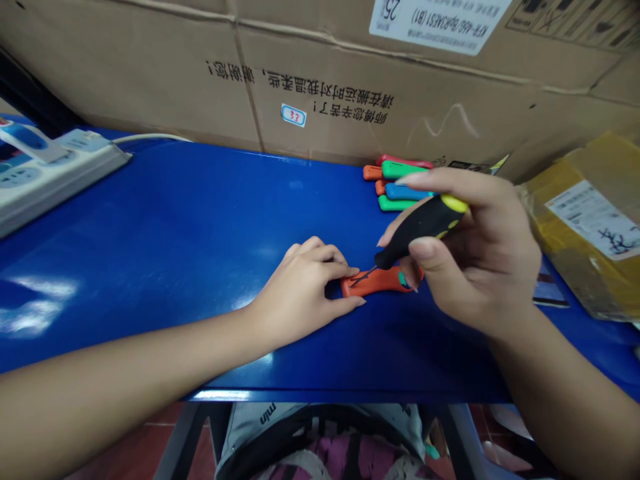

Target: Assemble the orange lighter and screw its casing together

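Observation:
My right hand (470, 247) grips a screwdriver (420, 227) with a black and yellow handle, tilted so its thin shaft points down and left. The tip meets the left part of an orange plastic handle-shaped piece (377, 281) lying on the blue table. I cannot tell whether the tip sits in a hole or slot there. My left hand (313, 283) pinches the left end of the orange piece between thumb and fingers. A small green part shows near its right end, close to my right fingertips.
Behind my right hand lies a pile of similar green, blue, red and orange pieces (403, 189). A large cardboard box (320, 73) walls off the back. A taped carton (590, 227) stands right; a white power strip (65, 167) lies left on the blue table (175, 247).

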`<state>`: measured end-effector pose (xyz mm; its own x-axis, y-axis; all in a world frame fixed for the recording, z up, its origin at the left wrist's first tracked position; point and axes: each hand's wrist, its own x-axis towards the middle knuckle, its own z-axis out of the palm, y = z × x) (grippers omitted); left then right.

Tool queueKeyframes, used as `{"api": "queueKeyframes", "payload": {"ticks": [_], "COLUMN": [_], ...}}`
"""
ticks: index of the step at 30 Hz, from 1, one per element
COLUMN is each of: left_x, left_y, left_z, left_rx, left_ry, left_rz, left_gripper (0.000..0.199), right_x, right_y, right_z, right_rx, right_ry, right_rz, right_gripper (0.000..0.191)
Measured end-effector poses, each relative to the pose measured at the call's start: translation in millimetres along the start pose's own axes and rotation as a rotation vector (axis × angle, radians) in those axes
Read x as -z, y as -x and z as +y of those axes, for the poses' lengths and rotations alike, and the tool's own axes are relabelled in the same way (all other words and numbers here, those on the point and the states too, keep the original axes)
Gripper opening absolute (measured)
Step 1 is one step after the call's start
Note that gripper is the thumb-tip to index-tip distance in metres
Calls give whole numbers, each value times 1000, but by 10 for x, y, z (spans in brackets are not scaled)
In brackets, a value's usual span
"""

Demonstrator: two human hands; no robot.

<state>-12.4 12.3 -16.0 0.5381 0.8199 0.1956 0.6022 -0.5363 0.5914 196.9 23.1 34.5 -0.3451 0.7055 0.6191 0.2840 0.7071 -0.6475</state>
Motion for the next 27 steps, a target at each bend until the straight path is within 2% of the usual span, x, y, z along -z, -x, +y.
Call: {"api": "queueKeyframes", "payload": {"ticks": [2,4,8,11,13,16,17,18,21,23,25,27], "left_x": [-1,0,2,1,-2,-6,-7,-8,-6,-1,5,7], "left_y": [0,-4,-7,-3,-2,-4,-5,-5,-6,-6,-6,-5], "left_z": [0,1,8,15,18,20,19,17,12,10,13,18], "left_rx": [-3,-2,-4,-10,-10,-9,-9,-9,-6,-4,-2,1], "left_ry": [-12,-22,-23,-34,-33,-17,-16,-20,-36,-30,-17,-14], "left_rz": [11,9,-8,7,10,0,-2,1,7,4,-4,-6], "left_gripper": [30,30,30,30,31,31,30,30,31,32,32,31], "right_x": [-23,-54,-79,-59,-37,-8,-1,5,20,33,50,69], "right_y": [-5,-7,-6,-11,-19,-37,-44,-50,-58,-57,-58,-68], "right_z": [26,39,33,44,47,29,21,14,0,-9,-11,6], "right_rx": [158,245,96,170,190,54,49,85,239,192,96,101], "right_ry": [152,159,-46,54,116,-8,-37,-25,167,184,79,42], "right_rz": [129,186,50,109,136,7,-20,-14,108,98,16,-24], "right_gripper": [44,41,48,53,46,44,46,47,44,41,41,42]}}
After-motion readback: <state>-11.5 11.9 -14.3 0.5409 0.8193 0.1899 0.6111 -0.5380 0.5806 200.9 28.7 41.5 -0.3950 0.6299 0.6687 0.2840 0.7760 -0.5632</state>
